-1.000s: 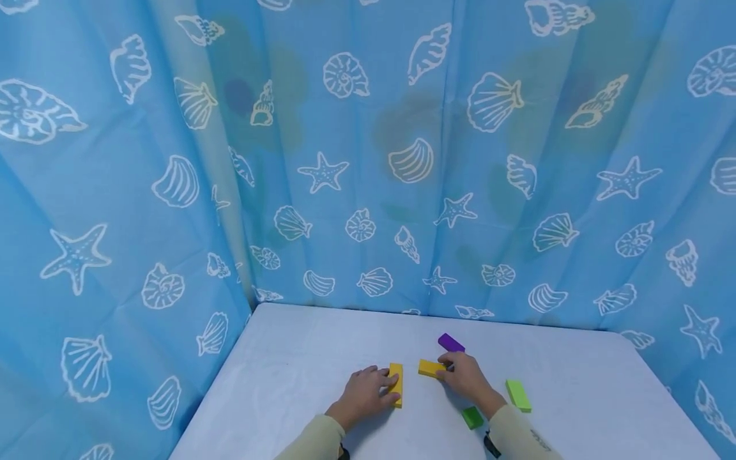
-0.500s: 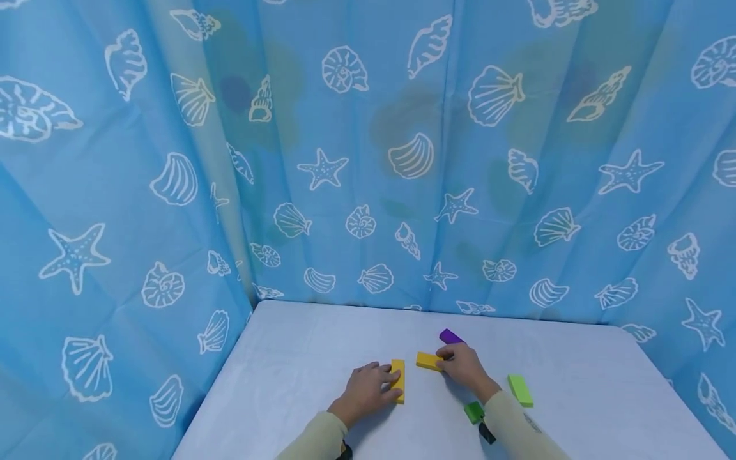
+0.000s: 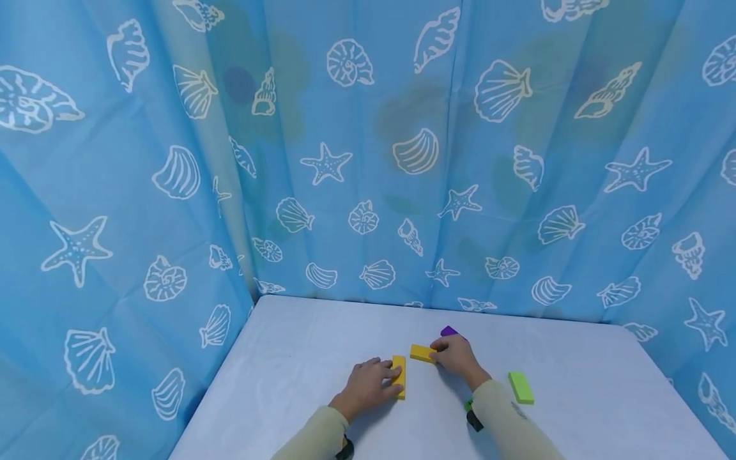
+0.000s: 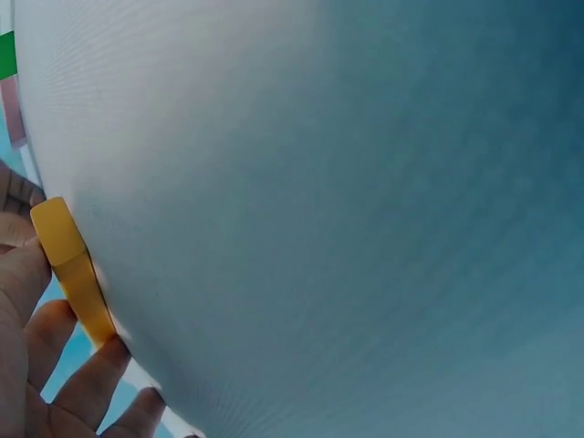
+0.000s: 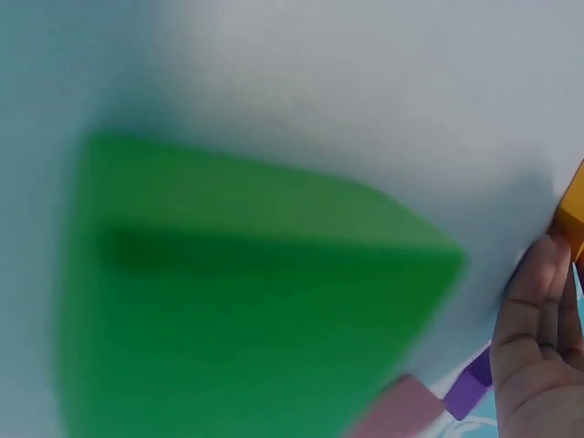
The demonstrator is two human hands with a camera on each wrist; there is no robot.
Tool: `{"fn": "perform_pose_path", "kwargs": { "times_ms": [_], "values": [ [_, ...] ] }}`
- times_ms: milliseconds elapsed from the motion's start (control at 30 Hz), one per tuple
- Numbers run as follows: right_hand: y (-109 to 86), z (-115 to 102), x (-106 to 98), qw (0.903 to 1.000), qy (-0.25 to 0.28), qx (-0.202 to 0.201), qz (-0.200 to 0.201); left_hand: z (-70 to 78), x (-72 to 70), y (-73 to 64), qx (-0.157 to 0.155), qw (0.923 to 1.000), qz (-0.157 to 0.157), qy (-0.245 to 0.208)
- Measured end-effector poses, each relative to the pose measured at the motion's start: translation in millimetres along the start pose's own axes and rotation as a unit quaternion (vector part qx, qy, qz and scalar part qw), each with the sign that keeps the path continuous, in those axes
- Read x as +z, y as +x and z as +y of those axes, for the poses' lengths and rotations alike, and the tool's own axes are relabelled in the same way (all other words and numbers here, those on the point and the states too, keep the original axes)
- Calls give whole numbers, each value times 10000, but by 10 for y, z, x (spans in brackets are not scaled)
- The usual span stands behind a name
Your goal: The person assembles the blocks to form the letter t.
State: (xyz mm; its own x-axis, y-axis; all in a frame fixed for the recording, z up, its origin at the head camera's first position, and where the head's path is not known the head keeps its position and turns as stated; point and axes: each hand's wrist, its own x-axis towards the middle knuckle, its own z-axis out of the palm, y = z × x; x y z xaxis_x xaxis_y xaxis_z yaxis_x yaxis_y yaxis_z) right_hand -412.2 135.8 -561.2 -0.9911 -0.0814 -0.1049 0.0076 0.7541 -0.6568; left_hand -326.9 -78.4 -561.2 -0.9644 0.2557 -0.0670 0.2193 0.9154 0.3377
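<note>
In the head view my left hand [image 3: 368,382] rests at an upright-lying yellow block [image 3: 399,378], thumb and fingers on it; the left wrist view shows this yellow block [image 4: 78,269] held along its edge. My right hand [image 3: 457,356] pinches the right end of a second yellow block [image 3: 422,353], which lies crosswise just beyond the first, a small gap apart. That yellow block [image 5: 573,214] is only partly in the right wrist view. Behind the right hand a purple block [image 3: 448,331] is partly hidden.
A lime block [image 3: 521,388] lies right of the right arm. A green block [image 3: 468,405] is mostly covered by the right wrist. A pinkish shape [image 5: 401,408] shows near the purple block in the right wrist view. Blue shell-patterned curtains [image 3: 356,166] enclose the white table [image 3: 310,332].
The right hand has slid its yellow block leftward, towards the other one. Its forearm now covers more of the green block. The left hand stays at its block. The head view has shifted slightly.
</note>
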Motion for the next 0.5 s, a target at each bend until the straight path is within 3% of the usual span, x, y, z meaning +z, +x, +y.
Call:
{"fn": "perform_pose_path", "kwargs": {
  "times_ms": [500],
  "values": [
    [76,-224,51,9999,51,157,-30,-8,-2,28,12,10000,-63,19]
  ]
}}
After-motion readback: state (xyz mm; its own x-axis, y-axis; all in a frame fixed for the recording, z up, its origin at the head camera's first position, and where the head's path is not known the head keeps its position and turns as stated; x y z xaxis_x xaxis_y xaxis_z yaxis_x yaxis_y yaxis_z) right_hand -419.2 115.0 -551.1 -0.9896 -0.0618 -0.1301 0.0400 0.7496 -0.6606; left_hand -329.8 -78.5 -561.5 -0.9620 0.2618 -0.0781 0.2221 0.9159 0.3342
